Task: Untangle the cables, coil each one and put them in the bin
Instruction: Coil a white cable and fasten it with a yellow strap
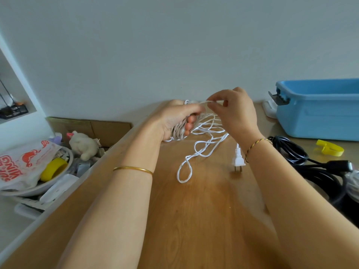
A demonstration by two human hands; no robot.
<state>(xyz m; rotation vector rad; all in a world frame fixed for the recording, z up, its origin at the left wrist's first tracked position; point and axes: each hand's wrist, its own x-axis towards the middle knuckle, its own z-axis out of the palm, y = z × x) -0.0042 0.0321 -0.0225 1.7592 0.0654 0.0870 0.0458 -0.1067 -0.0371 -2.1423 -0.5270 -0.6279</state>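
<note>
Over the wooden table [204,210] near black cables [291,150], left hand [178,117] grips white cable [177,133], right hand [235,113] pinches it.

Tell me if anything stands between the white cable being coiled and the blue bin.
Nothing visible does. The left hand grips the white cable, and the open blue bin stands farther right.

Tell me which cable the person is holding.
The white cable: the left hand grips its coiled loops and the right hand pinches a strand. The black cable lies untouched on the table to the right.
</note>
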